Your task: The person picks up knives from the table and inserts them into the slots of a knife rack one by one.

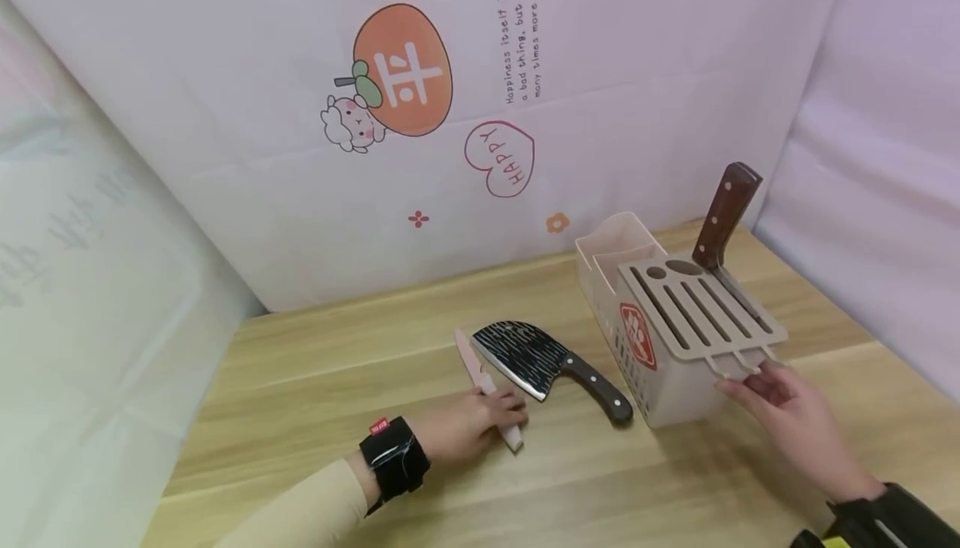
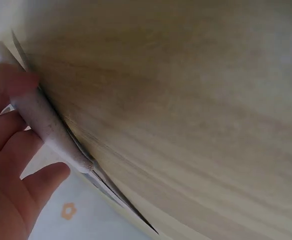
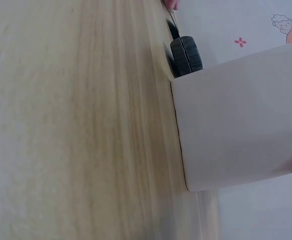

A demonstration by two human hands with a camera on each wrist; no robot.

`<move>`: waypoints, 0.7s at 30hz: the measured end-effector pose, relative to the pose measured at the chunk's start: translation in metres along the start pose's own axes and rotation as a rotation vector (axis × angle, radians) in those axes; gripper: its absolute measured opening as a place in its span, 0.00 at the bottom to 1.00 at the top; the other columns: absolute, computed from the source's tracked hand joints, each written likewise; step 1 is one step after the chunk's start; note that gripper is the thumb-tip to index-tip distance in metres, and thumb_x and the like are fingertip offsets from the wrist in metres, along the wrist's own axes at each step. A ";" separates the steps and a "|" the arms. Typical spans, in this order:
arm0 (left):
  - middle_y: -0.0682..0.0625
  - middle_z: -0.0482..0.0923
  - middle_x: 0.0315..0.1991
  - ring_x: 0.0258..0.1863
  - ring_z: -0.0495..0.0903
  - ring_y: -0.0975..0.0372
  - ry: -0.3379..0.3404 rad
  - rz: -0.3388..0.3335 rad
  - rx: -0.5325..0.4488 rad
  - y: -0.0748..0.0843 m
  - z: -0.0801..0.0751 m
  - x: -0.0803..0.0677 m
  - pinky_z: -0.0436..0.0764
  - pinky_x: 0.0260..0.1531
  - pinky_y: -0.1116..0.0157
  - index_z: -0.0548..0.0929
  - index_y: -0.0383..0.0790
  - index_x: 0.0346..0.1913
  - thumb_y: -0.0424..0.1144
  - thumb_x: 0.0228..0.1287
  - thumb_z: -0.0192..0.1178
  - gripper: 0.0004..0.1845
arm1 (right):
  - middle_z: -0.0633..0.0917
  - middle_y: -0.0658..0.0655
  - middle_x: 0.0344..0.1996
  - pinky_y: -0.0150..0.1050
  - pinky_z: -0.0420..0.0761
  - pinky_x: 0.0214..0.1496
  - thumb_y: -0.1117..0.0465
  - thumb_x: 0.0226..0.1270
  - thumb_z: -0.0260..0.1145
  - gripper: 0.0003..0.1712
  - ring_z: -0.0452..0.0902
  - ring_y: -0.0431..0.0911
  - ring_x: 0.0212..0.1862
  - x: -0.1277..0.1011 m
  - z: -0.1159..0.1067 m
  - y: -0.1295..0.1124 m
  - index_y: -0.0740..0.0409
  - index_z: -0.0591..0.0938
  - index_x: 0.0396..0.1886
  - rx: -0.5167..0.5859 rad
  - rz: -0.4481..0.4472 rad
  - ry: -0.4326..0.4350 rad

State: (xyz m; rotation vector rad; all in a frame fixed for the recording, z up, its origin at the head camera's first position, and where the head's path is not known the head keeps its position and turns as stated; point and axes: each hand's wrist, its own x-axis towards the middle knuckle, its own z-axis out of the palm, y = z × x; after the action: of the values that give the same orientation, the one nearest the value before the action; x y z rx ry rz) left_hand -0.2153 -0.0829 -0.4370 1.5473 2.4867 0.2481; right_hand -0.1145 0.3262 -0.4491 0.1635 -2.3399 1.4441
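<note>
Pink knife [image 1: 486, 382] is near the person, at the table's [image 1: 337, 381] front, its blade pointing away; the left hand [image 1: 468, 423] grasps its handle. The right hand [image 1: 798, 423], with fingers bent, grips the front hooks of the knife holder [image 1: 682, 398]. A little farther, beside the pink blade, lies a black cleaver [image 1: 551, 356], its cutting edge turned toward that blade and its handle end just beside the holder's foot. Farther still, a brown-handled knife [image 1: 723, 223] stands tilted in the holder, before a printed cloth [image 1: 600, 115]. If the left hand moves sideways without care, it may meet the cleaver's edge (this seems the most serious risk); and a strong pull by the right hand on the hooks could, probably, tip the holder. Whether the pink knife fully touches the table cannot be told. The left fingers cover part of its handle, the holder hides most of the brown-handled knife's blade, and the right wrist view cuts off the right hand.
</note>
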 end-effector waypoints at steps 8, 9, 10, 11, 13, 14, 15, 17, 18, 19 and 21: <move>0.49 0.82 0.60 0.66 0.76 0.59 -0.006 0.060 0.020 -0.004 -0.006 0.007 0.72 0.66 0.71 0.84 0.39 0.61 0.28 0.70 0.63 0.18 | 0.82 0.28 0.51 0.18 0.79 0.46 0.80 0.66 0.66 0.33 0.79 0.24 0.50 0.003 0.001 0.002 0.48 0.80 0.65 0.046 -0.027 0.014; 0.49 0.82 0.60 0.66 0.76 0.59 -0.004 0.077 0.027 -0.005 -0.006 0.007 0.71 0.66 0.72 0.84 0.38 0.62 0.29 0.71 0.62 0.18 | 0.82 0.28 0.51 0.18 0.79 0.46 0.80 0.66 0.66 0.32 0.79 0.24 0.50 0.003 0.001 0.002 0.48 0.80 0.65 0.047 -0.023 0.016; 0.48 0.82 0.60 0.65 0.77 0.59 0.004 0.098 0.039 -0.007 -0.006 0.007 0.70 0.66 0.72 0.84 0.38 0.62 0.29 0.71 0.62 0.18 | 0.82 0.28 0.51 0.18 0.79 0.47 0.80 0.66 0.66 0.32 0.79 0.24 0.50 0.003 0.002 0.002 0.49 0.80 0.65 0.046 -0.019 0.018; 0.46 0.82 0.61 0.66 0.76 0.58 0.015 0.116 0.043 -0.009 -0.006 0.007 0.70 0.67 0.71 0.83 0.38 0.62 0.28 0.71 0.62 0.18 | 0.82 0.29 0.51 0.18 0.79 0.47 0.80 0.66 0.65 0.32 0.79 0.24 0.50 0.002 0.002 0.002 0.49 0.80 0.64 0.047 -0.019 0.020; 0.45 0.81 0.62 0.66 0.76 0.56 0.066 0.165 0.052 -0.013 -0.006 0.006 0.69 0.69 0.69 0.83 0.37 0.63 0.27 0.71 0.61 0.19 | 0.83 0.30 0.49 0.18 0.79 0.47 0.81 0.66 0.65 0.29 0.80 0.25 0.49 0.000 0.003 0.002 0.52 0.82 0.61 0.055 -0.025 0.028; 0.43 0.80 0.63 0.66 0.76 0.54 0.100 0.181 0.059 -0.014 -0.008 0.006 0.69 0.69 0.67 0.82 0.36 0.63 0.26 0.70 0.61 0.20 | 0.84 0.32 0.49 0.19 0.80 0.47 0.82 0.65 0.65 0.29 0.81 0.26 0.49 -0.001 0.003 0.002 0.53 0.82 0.60 0.095 -0.036 0.027; 0.42 0.79 0.63 0.66 0.76 0.53 0.144 0.200 0.065 -0.015 -0.012 0.005 0.69 0.69 0.66 0.82 0.35 0.63 0.25 0.69 0.61 0.20 | 0.85 0.34 0.49 0.20 0.80 0.47 0.83 0.65 0.64 0.30 0.82 0.27 0.49 0.000 0.004 0.002 0.53 0.82 0.60 0.150 -0.052 0.023; 0.39 0.79 0.62 0.65 0.77 0.50 0.243 0.242 0.051 -0.018 -0.021 0.004 0.70 0.69 0.64 0.81 0.31 0.63 0.21 0.65 0.63 0.23 | 0.87 0.38 0.49 0.21 0.81 0.48 0.85 0.64 0.62 0.32 0.83 0.29 0.49 0.002 0.004 0.002 0.53 0.82 0.60 0.232 -0.076 0.012; 0.38 0.80 0.61 0.63 0.78 0.49 0.296 0.264 0.034 -0.017 -0.024 0.004 0.70 0.69 0.64 0.81 0.29 0.62 0.19 0.62 0.65 0.24 | 0.87 0.39 0.49 0.21 0.81 0.48 0.86 0.65 0.61 0.32 0.83 0.30 0.49 0.000 0.003 0.003 0.52 0.82 0.61 0.243 -0.072 0.009; 0.37 0.80 0.59 0.62 0.78 0.49 0.337 0.274 0.018 -0.016 -0.028 0.004 0.71 0.68 0.65 0.80 0.28 0.62 0.19 0.61 0.65 0.24 | 0.87 0.38 0.49 0.20 0.80 0.48 0.85 0.65 0.61 0.32 0.82 0.29 0.49 -0.001 0.002 0.003 0.51 0.81 0.61 0.240 -0.064 0.007; 0.37 0.80 0.59 0.62 0.78 0.50 0.377 0.268 -0.077 -0.012 -0.039 0.005 0.71 0.68 0.64 0.79 0.26 0.61 0.19 0.65 0.61 0.21 | 0.85 0.35 0.49 0.19 0.80 0.48 0.82 0.67 0.62 0.32 0.81 0.27 0.49 -0.003 0.000 0.003 0.50 0.80 0.64 0.188 -0.034 0.006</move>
State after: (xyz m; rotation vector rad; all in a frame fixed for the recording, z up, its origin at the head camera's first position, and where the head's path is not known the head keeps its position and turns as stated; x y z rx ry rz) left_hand -0.2383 -0.0852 -0.4029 1.9532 2.4824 0.7312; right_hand -0.1125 0.3273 -0.4526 0.2485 -2.1837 1.6447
